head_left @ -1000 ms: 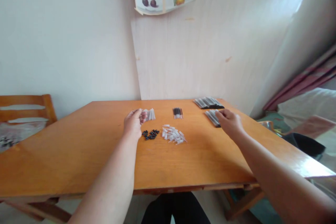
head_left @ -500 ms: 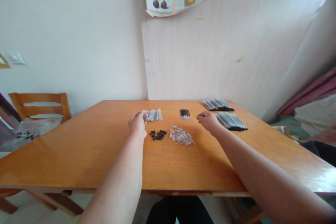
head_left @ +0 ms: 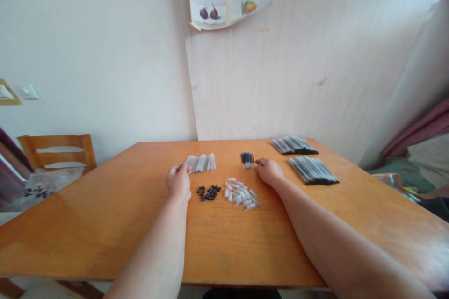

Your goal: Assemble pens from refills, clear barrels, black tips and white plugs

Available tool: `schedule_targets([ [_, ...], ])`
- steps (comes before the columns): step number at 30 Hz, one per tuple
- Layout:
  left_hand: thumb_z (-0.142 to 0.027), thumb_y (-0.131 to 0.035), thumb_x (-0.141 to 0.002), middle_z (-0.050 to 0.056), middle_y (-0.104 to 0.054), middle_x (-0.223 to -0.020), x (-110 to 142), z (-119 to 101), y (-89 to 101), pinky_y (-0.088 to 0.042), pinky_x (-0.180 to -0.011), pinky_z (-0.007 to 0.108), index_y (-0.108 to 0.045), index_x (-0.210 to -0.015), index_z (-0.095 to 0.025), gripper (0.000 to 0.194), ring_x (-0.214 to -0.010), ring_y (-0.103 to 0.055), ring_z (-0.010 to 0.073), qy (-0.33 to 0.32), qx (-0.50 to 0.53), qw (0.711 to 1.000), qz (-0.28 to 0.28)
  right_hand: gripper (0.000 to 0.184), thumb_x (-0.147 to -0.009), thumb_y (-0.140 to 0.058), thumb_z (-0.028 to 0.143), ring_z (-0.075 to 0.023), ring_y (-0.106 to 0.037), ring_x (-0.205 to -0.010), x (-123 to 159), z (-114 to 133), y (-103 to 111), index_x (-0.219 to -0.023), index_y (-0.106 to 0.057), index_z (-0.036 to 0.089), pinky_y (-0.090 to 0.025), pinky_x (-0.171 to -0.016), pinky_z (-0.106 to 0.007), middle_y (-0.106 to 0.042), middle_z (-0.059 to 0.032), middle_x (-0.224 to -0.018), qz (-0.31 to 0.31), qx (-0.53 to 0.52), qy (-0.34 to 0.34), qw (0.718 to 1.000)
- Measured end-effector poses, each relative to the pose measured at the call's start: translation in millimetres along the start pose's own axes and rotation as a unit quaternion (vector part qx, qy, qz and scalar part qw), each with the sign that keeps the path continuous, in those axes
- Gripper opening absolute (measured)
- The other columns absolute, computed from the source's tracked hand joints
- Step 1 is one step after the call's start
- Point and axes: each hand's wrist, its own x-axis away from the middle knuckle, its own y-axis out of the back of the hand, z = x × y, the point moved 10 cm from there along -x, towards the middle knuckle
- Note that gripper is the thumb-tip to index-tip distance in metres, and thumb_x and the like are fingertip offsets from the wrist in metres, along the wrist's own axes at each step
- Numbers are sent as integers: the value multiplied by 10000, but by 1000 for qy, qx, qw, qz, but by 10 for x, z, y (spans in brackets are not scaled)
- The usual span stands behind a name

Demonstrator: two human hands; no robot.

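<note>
My left hand is closed in a pinch at the near left end of a row of translucent white plastic tubes, its fingertips on the outermost tube. My right hand has its fingers pressed together just right of a small bundle of thin dark refills with pale ends. Whatever lies between those fingertips is too small to make out. Small black caps are scattered in front of the tubes. Beside them, a loose heap of short whitish plastic pieces lies between my forearms.
Two flat stacks of clear, black-ended pens, a near stack and a far stack, lie at the right of the wooden table. A wooden chair with a plastic bag stands at the left. The wall rises behind.
My right hand has moved left to the edge of the refill bundle. My left hand has drawn slightly left and nearer, uncovering more tubes. The view has tilted up slightly.
</note>
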Motion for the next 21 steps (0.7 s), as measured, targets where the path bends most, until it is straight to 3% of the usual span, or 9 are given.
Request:
schedule_targets([
  [5,-236,-618,-683,24,-657,-706,-14,12,6,-489,-724,290,-592,-813,-155,155,-678,-627,132,-4,-4,1000,-5,424,-893,-399,252,-234,-624,-1044,-2,39,-45,-1228,-654,295,-452,-855,-309,-647,-110,-1169,37,67,21,997],
  [9,-203,-612,-661,15,-646,-692,-23,25,4,-485,-729,281,-586,-785,-156,135,-673,-623,125,15,-28,999,-13,401,-905,-383,249,-232,-629,-1024,2,73,-47,-1159,-690,297,-450,-857,-312,-638,-118,-1139,46,69,24,996],
  [17,-151,-585,-609,28,-620,-629,-114,16,-12,-475,-638,280,-557,-683,-162,80,-627,-609,145,47,-94,994,-26,364,-919,-378,262,-265,-631,-1031,35,15,39,-1117,-665,157,-464,-832,-330,-622,-182,-1151,11,62,-25,998],
  [21,-166,-581,-615,29,-602,-603,-197,9,-65,-468,-604,289,-563,-660,-167,49,-612,-598,164,30,-134,990,-35,376,-906,-411,340,-293,-632,-1041,41,-1,59,-1120,-632,124,-477,-831,-366,-623,-209,-1155,2,65,-43,997],
])
